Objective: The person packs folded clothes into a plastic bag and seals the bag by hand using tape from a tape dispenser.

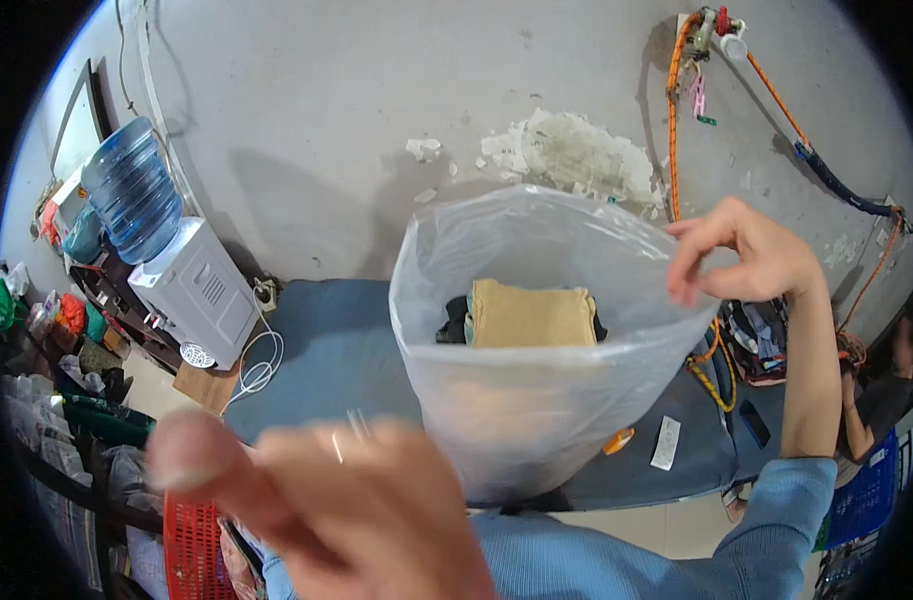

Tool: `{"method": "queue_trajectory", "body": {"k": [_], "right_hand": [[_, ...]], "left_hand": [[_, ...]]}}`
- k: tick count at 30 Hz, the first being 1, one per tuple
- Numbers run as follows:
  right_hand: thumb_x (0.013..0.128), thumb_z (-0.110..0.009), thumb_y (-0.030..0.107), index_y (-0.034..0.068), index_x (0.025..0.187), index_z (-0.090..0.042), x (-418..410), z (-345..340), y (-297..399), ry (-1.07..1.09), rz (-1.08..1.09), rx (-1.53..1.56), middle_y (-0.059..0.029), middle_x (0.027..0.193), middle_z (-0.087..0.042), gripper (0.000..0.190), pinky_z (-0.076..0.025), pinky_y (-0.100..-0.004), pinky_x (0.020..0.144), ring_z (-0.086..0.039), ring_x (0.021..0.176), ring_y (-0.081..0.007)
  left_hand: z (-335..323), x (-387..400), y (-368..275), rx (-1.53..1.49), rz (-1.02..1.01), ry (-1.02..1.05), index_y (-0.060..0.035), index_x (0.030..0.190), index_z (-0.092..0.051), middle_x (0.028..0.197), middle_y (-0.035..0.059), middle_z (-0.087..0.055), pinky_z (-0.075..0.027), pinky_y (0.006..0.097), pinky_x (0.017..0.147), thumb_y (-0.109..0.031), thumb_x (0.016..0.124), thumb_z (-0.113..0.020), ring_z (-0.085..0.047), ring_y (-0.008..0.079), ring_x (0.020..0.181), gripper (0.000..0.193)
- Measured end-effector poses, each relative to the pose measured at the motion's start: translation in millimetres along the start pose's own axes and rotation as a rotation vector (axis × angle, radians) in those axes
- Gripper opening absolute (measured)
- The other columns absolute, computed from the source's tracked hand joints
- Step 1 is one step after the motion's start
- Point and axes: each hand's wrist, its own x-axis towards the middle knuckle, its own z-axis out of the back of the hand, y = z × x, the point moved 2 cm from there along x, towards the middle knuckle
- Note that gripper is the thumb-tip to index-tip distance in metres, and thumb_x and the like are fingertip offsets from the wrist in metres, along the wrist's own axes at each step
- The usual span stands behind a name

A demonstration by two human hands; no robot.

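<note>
A large translucent plastic bag [516, 405] stands upright with its mouth open before me on a dark blue-grey padded surface. Inside it lies a folded tan cloth [531, 315], with black fabric [453, 321] showing at its sides. My right hand [756, 255] pinches the bag's right rim between thumb and fingers. Close to the camera, my left hand [336, 495] is blurred, its thumb pointing to the left. It appears in front of the bag's lower left. Whether its curled fingers hold anything is hidden; a thin bright glint shows near the knuckles.
At left stands a white water dispenser [201, 292] with a blue bottle [134, 191] and white cable. A red plastic basket [194, 547] sits lower left. A white paper slip [665, 442], a phone [755, 424] and piled clothes [756, 341] lie right; a person [884, 405] sits beyond.
</note>
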Motion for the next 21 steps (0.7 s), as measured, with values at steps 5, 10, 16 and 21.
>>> {"method": "queue_trajectory", "body": {"k": [5,10,16,21], "right_hand": [[0.09,-0.063,0.029,-0.002,0.104,-0.069,95.2,-26.0,-1.2,0.229,-0.044,-0.153,-0.0153,0.098,-0.071,0.034,-0.052,-0.0331,0.085,-0.066,0.094,-0.0221],[0.09,-0.046,0.067,-0.002,0.145,-0.034,138.7,-102.6,-30.0,0.501,-0.232,-0.136,-0.0228,0.147,-0.04,0.088,-0.034,-0.0405,0.112,-0.04,0.136,-0.0345],[0.095,-0.046,0.056,0.009,0.149,-0.029,111.3,-162.0,-41.0,0.273,0.291,-0.363,-0.0184,0.153,-0.031,0.074,-0.027,-0.0543,0.113,-0.036,0.138,-0.0358],[0.088,-0.057,0.046,0.009,0.146,-0.035,107.9,-134.8,-50.2,0.15,0.323,-0.6,-0.0159,0.15,-0.036,0.072,-0.028,-0.0652,0.107,-0.04,0.136,-0.0354]], "left_hand": [[32.6,47.4,76.8,0.587,0.097,0.603,-0.0111,0.1,-0.05,0.06,-0.0028,-0.051,-0.042,0.0294,0.05,-0.034,0.077,-0.076,-0.052,0.0124,0.052,0.042],[46.4,39.6,83.6,0.969,-0.123,0.814,-0.0104,0.07,-0.059,0.05,-0.0027,-0.043,-0.039,0.0291,0.045,-0.03,0.07,-0.084,-0.052,0.0134,0.045,0.032],[45.9,23.4,89.5,0.989,-0.355,0.618,-0.0128,0.062,-0.046,0.051,-0.0025,-0.036,-0.031,0.0232,0.038,-0.029,0.076,-0.079,-0.042,0.0083,0.04,0.039],[59.3,57.5,102.5,1.034,-0.052,0.334,-0.0068,0.07,-0.057,0.054,-0.0007,-0.043,-0.033,0.0264,0.044,-0.016,0.077,-0.076,-0.043,0.0121,0.044,0.023]]}}
